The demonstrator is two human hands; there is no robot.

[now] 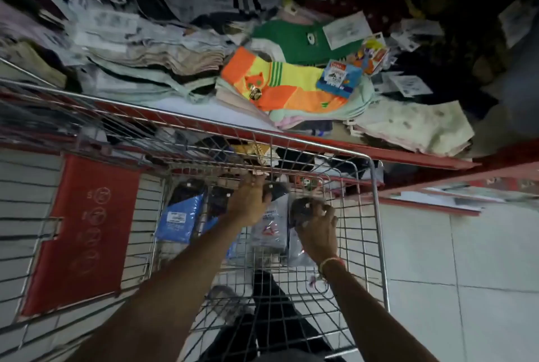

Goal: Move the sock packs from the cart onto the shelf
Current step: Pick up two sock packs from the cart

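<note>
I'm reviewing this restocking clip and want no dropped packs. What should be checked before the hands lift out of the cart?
1. Left hand is down in the wire cart among the packs: ok.
2. Left hand's hold on a pack: cannot tell, its fingers are hidden.
3. Right hand is closed on a dark pack: ok.
4. Clear-wrapped packs under both hands are free to lift: cannot tell.
5. Shelf stands directly beyond the cart: ok.
6. Landing space: not ok, socks crowd it, including the orange and yellow pair.
</note>
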